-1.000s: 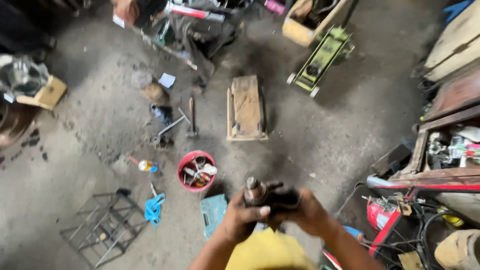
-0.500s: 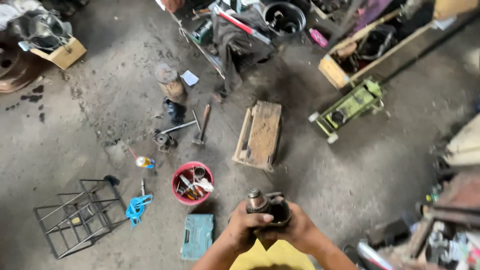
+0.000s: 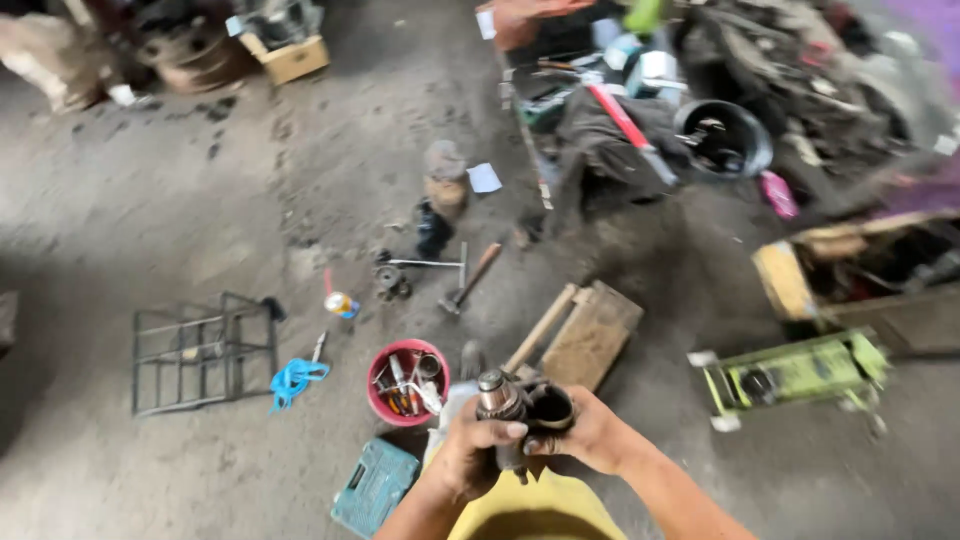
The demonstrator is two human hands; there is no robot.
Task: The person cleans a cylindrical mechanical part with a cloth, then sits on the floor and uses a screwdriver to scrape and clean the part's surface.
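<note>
Head view, left hand [image 3: 470, 455], right hand [image 3: 590, 440] gripping greasy metal part [image 3: 515, 405]

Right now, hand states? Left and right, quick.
Left hand: closed around the greasy metal part, gripping its shaft end.
Right hand: closed on the same part, at its dark cup-shaped end.

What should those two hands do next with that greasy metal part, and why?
Probably turn the metal part a little to look into its open cup end. The left hand grips the shaft side and the right hand steadies the dark cup, both well above the floor, so it is free to turn.
</note>
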